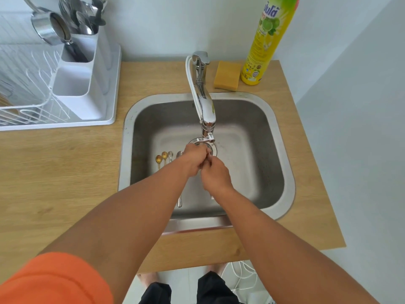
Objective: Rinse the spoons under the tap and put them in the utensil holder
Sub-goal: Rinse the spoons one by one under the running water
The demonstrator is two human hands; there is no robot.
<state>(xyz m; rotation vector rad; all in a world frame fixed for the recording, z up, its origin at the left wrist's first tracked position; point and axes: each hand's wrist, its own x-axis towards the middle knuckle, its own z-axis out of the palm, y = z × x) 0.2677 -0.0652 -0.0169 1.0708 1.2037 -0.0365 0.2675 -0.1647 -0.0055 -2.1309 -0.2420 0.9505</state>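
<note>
At the far left edge of the wooden counter (65, 167) sits a white dish rack (28, 102). On its right side stands the white utensil holder (81, 84), with cutlery already upright in its rear compartment and the nearer compartments looking open.

Moving right, we come to the steel sink (282, 172) set in the middle of the counter. On its floor, near the left wall, four spoons lie side by side, bowls pointing away from us: two small gold spoons (161, 158), a small silver spoon (170, 155), and a longer silver spoon (179, 194) whose handle passes under our left forearm.

Our left hand (192, 161) and right hand (215, 174) meet just below the tap (205, 106) spout, over the drain. Both are curled closed and touching, apparently around a spoon, though we cannot make out the item itself. We also cannot tell whether water is running.

Behind the sink's far right corner rest a yellow sponge (227, 75) and a tall yellow dish soap bottle (266, 40).

We judge these spoons light, rigid and unbreakable, but slick when wet. The small ones lie flat on the steel, so pinching the thin handle near its middle and tipping it up should work best, then dropping it handle first into the holder.
</note>
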